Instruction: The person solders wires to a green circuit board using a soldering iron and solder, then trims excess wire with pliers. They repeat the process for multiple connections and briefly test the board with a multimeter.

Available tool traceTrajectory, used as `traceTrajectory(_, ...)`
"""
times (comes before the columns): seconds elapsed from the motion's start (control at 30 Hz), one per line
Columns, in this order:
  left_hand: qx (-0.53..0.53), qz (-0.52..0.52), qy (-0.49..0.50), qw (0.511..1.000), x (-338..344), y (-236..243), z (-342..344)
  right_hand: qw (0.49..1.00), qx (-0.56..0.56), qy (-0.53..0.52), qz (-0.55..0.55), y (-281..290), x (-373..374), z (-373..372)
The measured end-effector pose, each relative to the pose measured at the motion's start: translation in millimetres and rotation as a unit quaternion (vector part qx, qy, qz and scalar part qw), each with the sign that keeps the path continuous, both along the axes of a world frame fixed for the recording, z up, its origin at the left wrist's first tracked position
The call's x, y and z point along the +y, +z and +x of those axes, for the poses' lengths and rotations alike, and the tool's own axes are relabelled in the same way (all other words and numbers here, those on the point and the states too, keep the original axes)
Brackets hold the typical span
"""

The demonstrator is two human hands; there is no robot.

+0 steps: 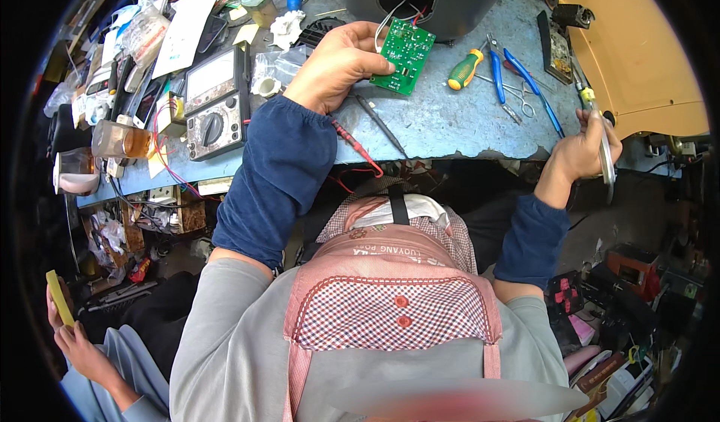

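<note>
My left hand (341, 62) grips a green circuit board (405, 56) by its left edge, thumb on the face with the small parts. Wires run from the board's top toward a dark grey housing (442, 6) behind it. At the bench's right edge, my right hand (587, 148) is closed around a slim tool that looks like a soldering iron (588, 94), with a yellow-green collar. Its thin front end points up toward a dirty dark tray (555, 51). A pale, long part shows below the fingers; whether it belongs to the same tool I cannot tell.
Between my hands lie a green-yellow screwdriver (466, 70), blue-handled pliers (496, 73) and scissors (525, 99). An analog multimeter (215, 107) and its red probe (352, 146) are at left, beside clutter. A yellow panel (637, 54) stands at right. Another person's hand (79, 347) holds something yellow.
</note>
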State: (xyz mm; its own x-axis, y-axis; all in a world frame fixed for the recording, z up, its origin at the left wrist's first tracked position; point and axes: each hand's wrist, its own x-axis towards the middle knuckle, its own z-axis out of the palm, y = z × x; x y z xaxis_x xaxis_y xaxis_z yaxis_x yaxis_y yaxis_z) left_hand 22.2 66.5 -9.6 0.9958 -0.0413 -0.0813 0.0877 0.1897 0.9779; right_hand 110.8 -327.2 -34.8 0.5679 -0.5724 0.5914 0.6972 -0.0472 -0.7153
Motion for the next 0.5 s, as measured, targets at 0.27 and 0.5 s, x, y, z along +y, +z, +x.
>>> traceTrajectory(0.27,0.023,-0.074,-0.006,0.997,0.0,-3.0,7.9,0.954,0.010,0.288,0.079,5.1,105.9,-85.2)
traceTrajectory(0.5,0.038,-0.086,-0.014,0.995,1.2,1.7,6.3,0.932,0.052,0.343,0.103,-2.6,133.7,-84.0)
